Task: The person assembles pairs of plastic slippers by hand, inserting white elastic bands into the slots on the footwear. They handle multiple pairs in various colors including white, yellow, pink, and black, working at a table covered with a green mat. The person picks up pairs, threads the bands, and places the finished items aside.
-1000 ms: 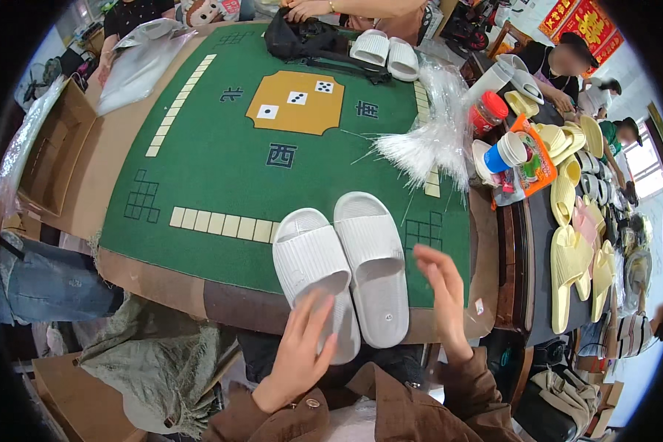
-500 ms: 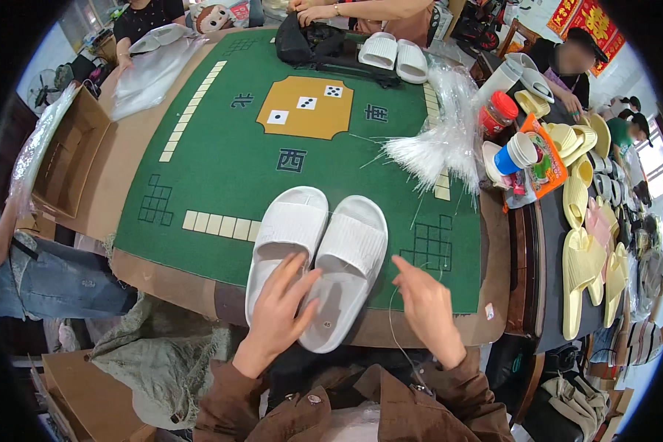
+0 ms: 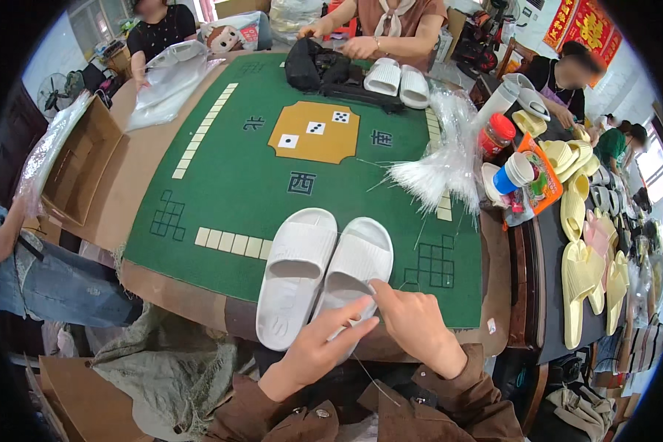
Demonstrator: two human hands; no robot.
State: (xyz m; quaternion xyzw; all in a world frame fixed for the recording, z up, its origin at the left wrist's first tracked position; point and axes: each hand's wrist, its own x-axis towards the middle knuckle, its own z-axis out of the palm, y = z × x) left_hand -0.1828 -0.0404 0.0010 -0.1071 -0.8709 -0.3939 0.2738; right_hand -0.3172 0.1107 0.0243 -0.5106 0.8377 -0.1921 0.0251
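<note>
A pair of white slide slippers lies side by side in front of me, the left slipper with its footbed in plain view and the right slipper partly covered by my hands. My right hand pinches at the edge of the right slipper's strap, on a thin clear plastic strand whose loose end trails down toward my jacket. Over the heel of the same slipper, my left hand has its fingers apart and pointing toward the right hand.
A bundle of clear strands lies right on the green mat. Beyond it stand a red-lidded jar, stacked cups and yellow slippers. A cardboard box stands left. Co-workers handle a black bag and plastic film.
My right hand has moved left to the right slipper's strap with the strand. My left hand has shifted right, off the left slipper. The view has tilted slightly up.
</note>
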